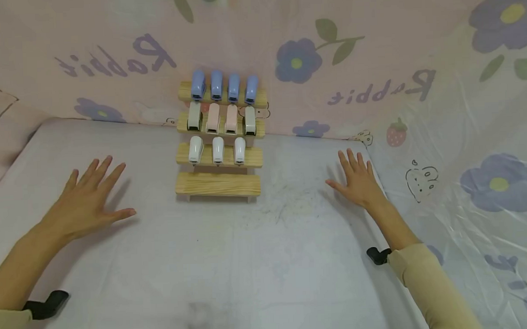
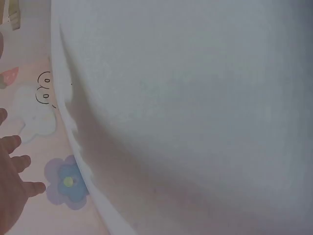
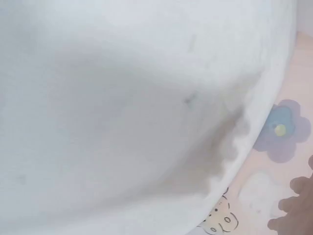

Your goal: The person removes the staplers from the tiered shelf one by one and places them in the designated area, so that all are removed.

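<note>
My left hand [image 1: 88,199] hovers with spread fingers over the left part of the white table; its fingertips [image 2: 35,189] show at the left edge of the left wrist view. On the right side my right hand [image 1: 357,180] is likewise spread, holding nothing. Between the hands, nearer the left one, stands a stepped wooden rack [image 1: 218,184] with small staplers. Several blue staplers [image 1: 216,85] line its top step. One step down are two pink staplers [image 1: 213,119] and two grey staplers [image 1: 250,120]. Three white staplers [image 1: 218,150] sit on the step below, above the lowest wooden step.
A white cloth [image 1: 232,262] covers the table. Behind it and along the right hang pink curtains [image 1: 249,19] printed with flowers and rabbits. A black strap piece [image 1: 48,305] sticks out at the left wrist, another black piece [image 1: 378,255] at the right.
</note>
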